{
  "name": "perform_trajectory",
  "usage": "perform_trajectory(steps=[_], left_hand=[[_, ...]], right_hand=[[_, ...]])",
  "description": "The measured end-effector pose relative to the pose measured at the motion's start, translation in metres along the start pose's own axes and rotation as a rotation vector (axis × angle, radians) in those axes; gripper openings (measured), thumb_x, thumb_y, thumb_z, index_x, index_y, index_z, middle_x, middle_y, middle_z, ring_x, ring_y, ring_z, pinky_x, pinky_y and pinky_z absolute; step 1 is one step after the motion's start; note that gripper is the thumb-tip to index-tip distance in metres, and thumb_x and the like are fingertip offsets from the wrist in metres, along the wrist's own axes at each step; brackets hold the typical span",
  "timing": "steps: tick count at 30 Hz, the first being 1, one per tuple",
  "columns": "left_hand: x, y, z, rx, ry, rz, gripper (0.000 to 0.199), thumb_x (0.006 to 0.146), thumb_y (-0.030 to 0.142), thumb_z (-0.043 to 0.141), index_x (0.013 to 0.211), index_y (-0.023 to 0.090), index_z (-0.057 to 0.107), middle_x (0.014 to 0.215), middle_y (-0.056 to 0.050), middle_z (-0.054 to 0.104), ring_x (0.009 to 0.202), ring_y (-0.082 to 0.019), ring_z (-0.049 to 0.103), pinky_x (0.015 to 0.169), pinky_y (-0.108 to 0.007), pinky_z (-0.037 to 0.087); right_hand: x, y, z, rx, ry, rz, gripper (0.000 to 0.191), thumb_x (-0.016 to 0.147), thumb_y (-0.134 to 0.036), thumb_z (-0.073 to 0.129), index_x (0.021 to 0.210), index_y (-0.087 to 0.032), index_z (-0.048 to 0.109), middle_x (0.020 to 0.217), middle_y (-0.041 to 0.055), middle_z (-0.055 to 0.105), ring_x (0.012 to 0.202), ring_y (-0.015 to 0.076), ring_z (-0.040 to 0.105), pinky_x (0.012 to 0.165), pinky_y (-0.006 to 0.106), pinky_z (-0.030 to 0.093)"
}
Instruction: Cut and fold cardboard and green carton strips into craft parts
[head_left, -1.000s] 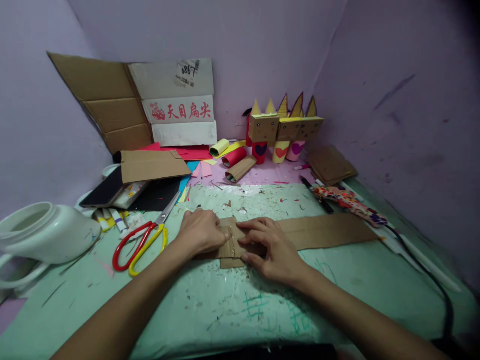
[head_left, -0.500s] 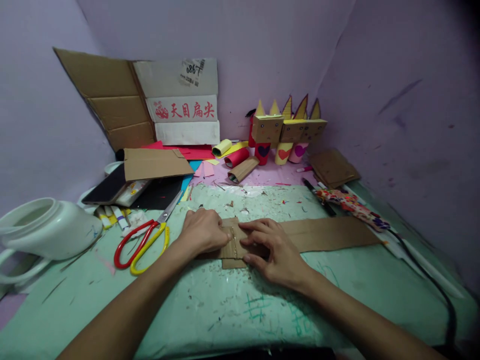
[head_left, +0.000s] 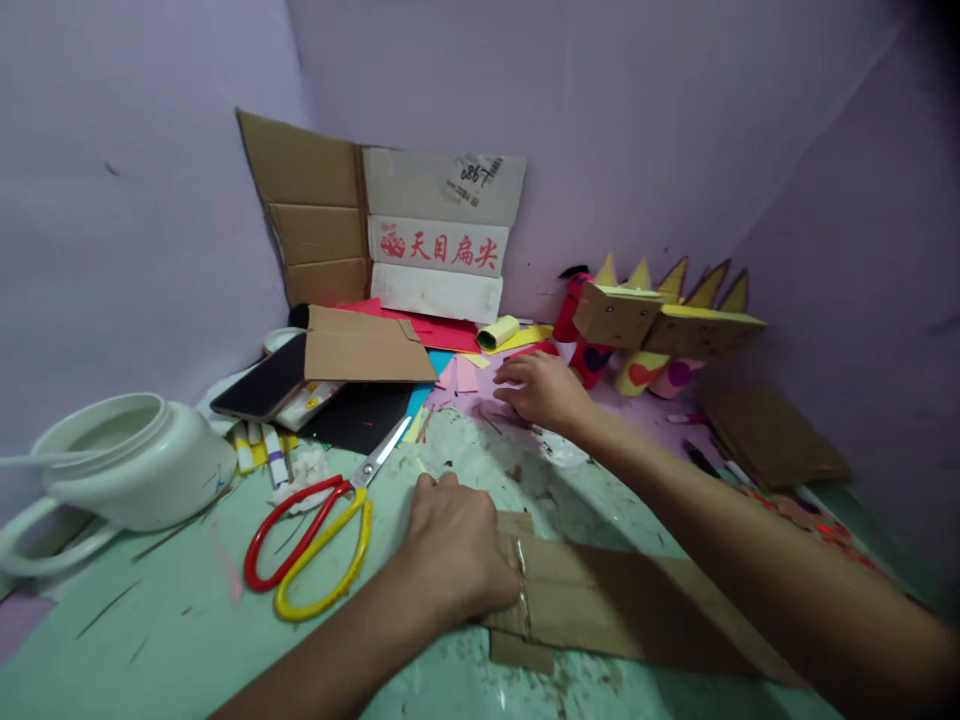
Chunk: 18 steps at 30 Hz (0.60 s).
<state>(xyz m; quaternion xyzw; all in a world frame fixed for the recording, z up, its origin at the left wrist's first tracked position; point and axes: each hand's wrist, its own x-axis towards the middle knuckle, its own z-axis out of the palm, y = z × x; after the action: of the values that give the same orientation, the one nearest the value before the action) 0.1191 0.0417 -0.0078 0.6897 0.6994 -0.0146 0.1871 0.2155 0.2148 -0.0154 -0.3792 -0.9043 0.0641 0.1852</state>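
A long brown cardboard strip (head_left: 630, 600) lies on the table, with a glossy line of glue across its seam and a short cardboard piece (head_left: 521, 655) crossing beneath. Curled over the seam's left side, my left hand (head_left: 457, 550) presses the strip down. My right hand (head_left: 544, 390) is stretched towards the back, fingers apart and nothing seen in them. It hovers close to a red paper tube (head_left: 536, 350), partly hidden behind it. The brown tube is hidden by the hand. Scissors (head_left: 360, 490) with one red and one yellow handle lie left of my left hand.
A white pot (head_left: 135, 470) stands at the left. A phone (head_left: 262, 380), cardboard (head_left: 367, 345) and coloured paper lie behind the scissors. Box-headed cardboard figures (head_left: 660, 330) stand at the back right. A folded cardboard box (head_left: 442, 240) leans on the wall.
My right hand has left the strip and moved up and away to the back, near the tubes. My left hand stays on the seam. The view has turned right-to-left, shifting things rightward.
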Motion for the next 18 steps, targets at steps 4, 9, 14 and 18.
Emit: perform_trajectory(steps=[4,9,14,18], left_hand=[[0.001,-0.003,0.003,-0.078,-0.046,-0.028,0.037,0.064,0.034,0.055,0.084,0.008,0.072,0.1,-0.024,0.066,0.114,-0.04,0.05,0.1,-0.053,0.035],[0.006,-0.009,0.012,-0.146,-0.078,-0.028,0.049,0.065,0.036,0.054,0.1,0.007,0.07,0.111,-0.023,0.064,0.116,-0.041,0.049,0.103,-0.053,0.033],[0.012,-0.012,0.014,-0.153,-0.12,0.009,0.058,0.063,0.037,0.055,0.108,0.002,0.068,0.108,-0.023,0.066,0.116,-0.042,0.047,0.108,-0.055,0.025],[0.011,-0.011,0.012,-0.164,-0.141,-0.003,0.06,0.062,0.038,0.057,0.109,0.002,0.067,0.108,-0.023,0.066,0.117,-0.04,0.047,0.109,-0.054,0.023]], right_hand=[[0.049,0.011,0.018,-0.19,-0.112,0.029,0.021,0.084,-0.032,0.063,0.099,-0.018,0.066,0.103,0.0071,0.067,0.102,0.0243,0.058,0.091,0.045,0.043],[0.08,0.016,0.036,-0.345,-0.221,0.111,0.028,0.09,-0.032,0.056,0.114,-0.017,0.057,0.117,0.0079,0.058,0.099,0.0215,0.06,0.083,0.043,0.05],[0.096,0.009,0.047,-0.336,-0.268,0.171,0.03,0.09,-0.031,0.056,0.116,-0.016,0.056,0.118,0.0091,0.058,0.099,0.022,0.06,0.082,0.042,0.051],[0.095,0.006,0.04,-0.217,-0.233,0.251,0.03,0.09,-0.032,0.057,0.115,-0.015,0.056,0.117,0.0093,0.058,0.098,0.0217,0.06,0.082,0.042,0.051]])
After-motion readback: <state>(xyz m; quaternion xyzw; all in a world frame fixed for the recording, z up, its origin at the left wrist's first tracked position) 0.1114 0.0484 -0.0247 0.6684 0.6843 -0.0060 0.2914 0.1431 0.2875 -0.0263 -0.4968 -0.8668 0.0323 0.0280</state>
